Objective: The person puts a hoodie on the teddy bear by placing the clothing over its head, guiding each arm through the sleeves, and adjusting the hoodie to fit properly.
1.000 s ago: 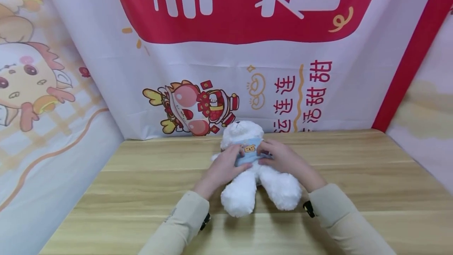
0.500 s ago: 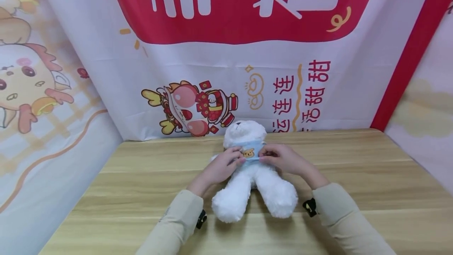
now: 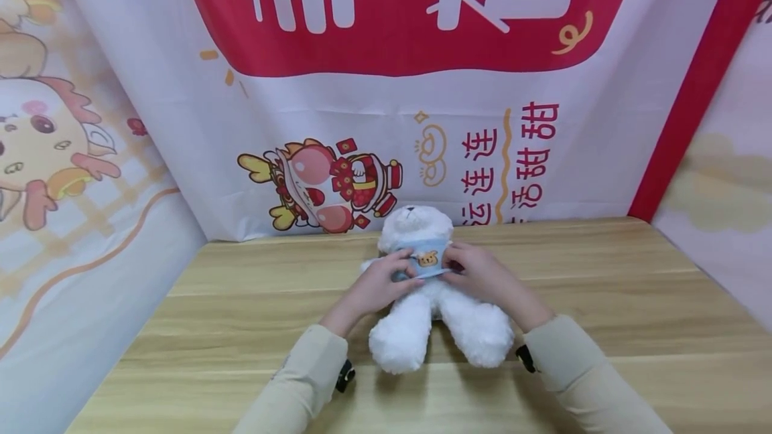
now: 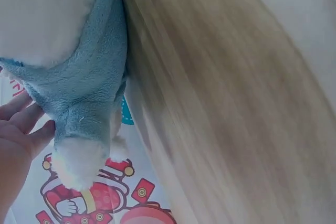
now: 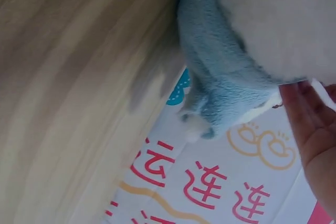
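A white plush bear (image 3: pixel 401 340) lies on its back on the wooden table, head toward the back wall and legs toward me. It wears a light blue shirt (image 3: pixel 429 246) with a small bear-face patch (image 3: pixel 428 258). My left hand (image 3: pixel 386 281) holds the shirt's hem on the left side, thumb and fingers around the edge. On the right, my right hand (image 3: pixel 480 273) pinches the hem with curled fingers. Each wrist view shows a short sleeve of the blue shirt (image 4: pixel 86 98) (image 5: pixel 226 93) with a white arm poking out; in both, the hand's grip is partly hidden.
The wood-grain table (image 3: pixel 253 300) runs up to a white hanging cloth (image 3: pixel 199 153) printed with a red panel, a cartoon dragon and red characters. Printed cloths also hang at the left (image 3: pixel 114 240) and right sides.
The bear's legs shifted toward me, then slightly back. The shirt hem, lifted and folded half a second ago, now lies lower and straighter beneath the patch. Both hands moved only a little.
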`<action>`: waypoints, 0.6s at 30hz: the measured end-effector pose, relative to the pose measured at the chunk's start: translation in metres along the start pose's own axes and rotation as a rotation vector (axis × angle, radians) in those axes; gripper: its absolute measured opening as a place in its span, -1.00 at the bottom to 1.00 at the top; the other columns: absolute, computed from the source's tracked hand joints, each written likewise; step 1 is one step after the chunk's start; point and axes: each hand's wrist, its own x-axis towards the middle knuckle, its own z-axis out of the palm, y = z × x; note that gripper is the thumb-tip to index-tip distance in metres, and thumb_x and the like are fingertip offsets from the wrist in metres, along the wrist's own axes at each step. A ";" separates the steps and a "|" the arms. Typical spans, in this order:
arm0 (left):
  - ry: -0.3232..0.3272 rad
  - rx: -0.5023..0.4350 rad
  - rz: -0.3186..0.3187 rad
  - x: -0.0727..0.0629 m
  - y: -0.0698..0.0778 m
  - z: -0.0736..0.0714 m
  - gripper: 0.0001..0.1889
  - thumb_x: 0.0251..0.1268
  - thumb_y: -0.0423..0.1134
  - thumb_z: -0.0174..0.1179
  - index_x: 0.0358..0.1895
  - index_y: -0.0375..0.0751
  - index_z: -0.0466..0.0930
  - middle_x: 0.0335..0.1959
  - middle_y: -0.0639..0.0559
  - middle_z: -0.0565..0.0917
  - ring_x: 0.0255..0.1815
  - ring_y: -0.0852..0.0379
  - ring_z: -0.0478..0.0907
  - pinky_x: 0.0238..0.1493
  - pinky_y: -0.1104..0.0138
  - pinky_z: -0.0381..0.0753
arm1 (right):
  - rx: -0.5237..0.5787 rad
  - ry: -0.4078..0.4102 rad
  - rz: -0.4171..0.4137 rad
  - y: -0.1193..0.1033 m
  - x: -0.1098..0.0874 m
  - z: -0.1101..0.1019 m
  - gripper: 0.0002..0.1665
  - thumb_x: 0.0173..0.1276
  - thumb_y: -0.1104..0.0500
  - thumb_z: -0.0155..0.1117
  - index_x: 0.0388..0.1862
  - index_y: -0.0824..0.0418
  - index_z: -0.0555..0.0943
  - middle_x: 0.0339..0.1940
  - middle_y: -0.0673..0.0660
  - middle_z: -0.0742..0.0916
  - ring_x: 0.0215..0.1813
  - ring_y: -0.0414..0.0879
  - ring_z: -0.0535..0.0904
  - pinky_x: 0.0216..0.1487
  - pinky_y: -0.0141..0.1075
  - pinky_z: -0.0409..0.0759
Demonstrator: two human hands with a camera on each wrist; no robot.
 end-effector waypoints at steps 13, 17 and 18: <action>0.095 0.242 0.008 -0.012 -0.010 -0.005 -0.85 0.29 -0.12 0.21 -0.33 -0.10 0.57 -0.26 0.04 0.58 -0.23 0.15 0.50 -0.14 0.27 0.52 | 0.239 -0.024 0.165 0.019 -0.012 -0.001 -0.95 0.26 0.26 0.24 -0.38 0.19 0.54 -0.30 0.11 0.69 -0.17 -0.08 0.62 -0.13 -0.26 0.62; 0.039 0.109 0.033 -0.015 -0.018 -0.010 -0.89 0.29 -0.20 0.22 -0.36 -0.13 0.61 -0.14 -0.06 0.65 -0.07 0.04 0.56 0.06 0.14 0.53 | 0.436 -0.084 0.136 0.030 -0.015 -0.003 -0.90 0.30 0.25 0.24 -0.41 0.23 0.56 -0.08 0.25 0.71 0.06 0.11 0.62 0.04 -0.19 0.61; 0.022 0.074 0.035 -0.016 -0.019 -0.011 -0.89 0.28 -0.20 0.22 -0.38 -0.14 0.62 -0.08 -0.09 0.65 0.01 0.00 0.56 0.14 0.09 0.50 | 0.476 -0.103 0.138 0.033 -0.016 -0.003 -0.89 0.31 0.24 0.25 -0.42 0.23 0.56 -0.01 0.29 0.69 0.14 0.16 0.59 0.09 -0.14 0.59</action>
